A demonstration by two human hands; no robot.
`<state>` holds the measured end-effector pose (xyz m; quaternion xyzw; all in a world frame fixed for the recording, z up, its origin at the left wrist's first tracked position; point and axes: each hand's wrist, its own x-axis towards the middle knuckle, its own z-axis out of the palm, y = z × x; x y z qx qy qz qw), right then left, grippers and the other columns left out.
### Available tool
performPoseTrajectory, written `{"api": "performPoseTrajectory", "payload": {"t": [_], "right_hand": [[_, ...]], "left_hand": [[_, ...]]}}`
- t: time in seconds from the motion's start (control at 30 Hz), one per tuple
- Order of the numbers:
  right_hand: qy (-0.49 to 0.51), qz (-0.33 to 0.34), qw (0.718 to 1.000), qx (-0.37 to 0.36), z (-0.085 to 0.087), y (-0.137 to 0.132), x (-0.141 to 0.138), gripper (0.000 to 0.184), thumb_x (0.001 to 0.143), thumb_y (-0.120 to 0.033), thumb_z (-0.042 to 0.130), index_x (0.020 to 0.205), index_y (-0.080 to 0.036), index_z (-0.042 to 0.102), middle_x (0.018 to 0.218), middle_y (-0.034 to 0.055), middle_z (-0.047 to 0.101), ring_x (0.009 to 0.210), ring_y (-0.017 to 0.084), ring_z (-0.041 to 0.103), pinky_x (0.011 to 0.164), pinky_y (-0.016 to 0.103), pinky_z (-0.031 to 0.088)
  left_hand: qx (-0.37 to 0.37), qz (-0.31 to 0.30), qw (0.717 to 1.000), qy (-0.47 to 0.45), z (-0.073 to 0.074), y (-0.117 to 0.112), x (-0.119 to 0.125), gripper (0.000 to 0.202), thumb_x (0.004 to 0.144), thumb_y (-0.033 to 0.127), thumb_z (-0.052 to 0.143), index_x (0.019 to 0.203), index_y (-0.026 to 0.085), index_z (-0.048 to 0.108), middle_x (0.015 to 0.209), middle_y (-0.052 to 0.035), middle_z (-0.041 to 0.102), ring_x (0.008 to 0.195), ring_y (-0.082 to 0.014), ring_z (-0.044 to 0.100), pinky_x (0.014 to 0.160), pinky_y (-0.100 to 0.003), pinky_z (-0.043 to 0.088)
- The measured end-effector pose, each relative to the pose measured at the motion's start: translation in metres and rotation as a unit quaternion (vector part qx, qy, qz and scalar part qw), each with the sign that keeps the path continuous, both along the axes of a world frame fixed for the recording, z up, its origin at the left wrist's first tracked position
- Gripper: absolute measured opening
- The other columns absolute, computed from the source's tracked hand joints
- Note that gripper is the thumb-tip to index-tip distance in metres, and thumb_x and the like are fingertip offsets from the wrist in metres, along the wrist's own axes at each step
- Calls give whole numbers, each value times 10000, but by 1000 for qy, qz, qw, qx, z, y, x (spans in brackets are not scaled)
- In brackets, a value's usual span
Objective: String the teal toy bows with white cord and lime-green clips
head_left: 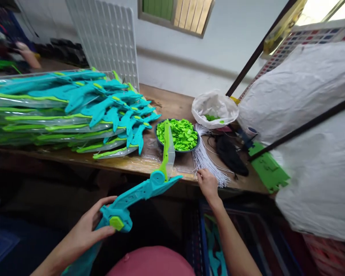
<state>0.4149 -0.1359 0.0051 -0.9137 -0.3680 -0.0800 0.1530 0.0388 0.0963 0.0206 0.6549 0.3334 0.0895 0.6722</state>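
Observation:
My left hand [93, 224] is wrapped round a teal and green plastic piece that looks like a toy bow [140, 191]. A green hexagonal cap sits near my thumb. The bow's green arm with a clear part points up past the table edge. My right hand [209, 186] is closed at the table's front edge, fingertips pinched beside a bundle of white cords [204, 155]; whether a cord is between them is too small to tell. Just behind the bow's green arm stands a dark bowl [195, 147] full of small bright green plastic pieces.
Many similar teal and green pieces [103, 103] are stacked on the left of the wooden table [172, 97]. A white bag [215, 111] with green pieces, a black cloth-like item [231, 155] and a green block [268, 166] stand right. Below is a blue crate [202, 237].

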Motion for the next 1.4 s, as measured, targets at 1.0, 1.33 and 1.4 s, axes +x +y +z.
{"api": "performPoseTrajectory", "payload": {"t": [1.0, 1.33, 1.4], "right_hand": [[738, 389, 541, 104, -60, 62, -217, 215, 828, -344, 831, 899, -148, 779, 975, 104, 774, 937, 228, 733, 915, 331, 564], [795, 4, 515, 321, -78, 77, -206, 563, 750, -645, 813, 1070, -196, 703, 1020, 89, 750, 968, 257, 724, 910, 437, 580], [763, -26, 531, 368, -80, 84, -192, 518, 729, -576, 857, 1055, -211, 690, 880, 26, 723, 838, 199, 714, 853, 379, 594]], "left_hand": [[-376, -104, 909, -150, -72, -7, 8, 359, 714, 314, 840, 981, 125, 693, 687, -36, 655, 471, -85, 493, 438, -186, 404], [-311, -170, 935, 3, -76, -13, -72, 491, 637, 368, 856, 1047, 193, 649, 854, -71, 751, 586, -182, 644, 453, -216, 432], [-298, -176, 938, 19, -79, -15, -80, 500, 630, 383, 849, 1050, 201, 649, 857, -62, 744, 587, -186, 646, 453, -223, 433]]}}
